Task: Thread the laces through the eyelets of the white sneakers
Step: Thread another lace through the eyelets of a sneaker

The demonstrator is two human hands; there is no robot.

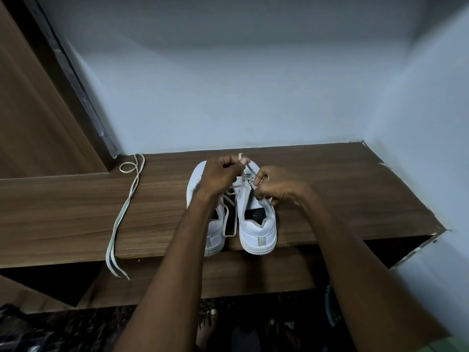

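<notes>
Two forearms reach over the wooden table (330,189); left hand (223,174) pinches a lace (243,158) end with curled fingers; right hand (276,185) grips the right sneaker (256,229) at its eyelets; two white sneakers stand side by side, heels at the front edge; left sneaker (196,179) is partly hidden; one spare lace (127,207) lies doubled to the left, ends hanging off.

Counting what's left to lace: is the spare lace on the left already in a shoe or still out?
Out. The spare lace lies loose on the wooden shelf, apart from both sneakers, ends hanging over the front edge.
</notes>
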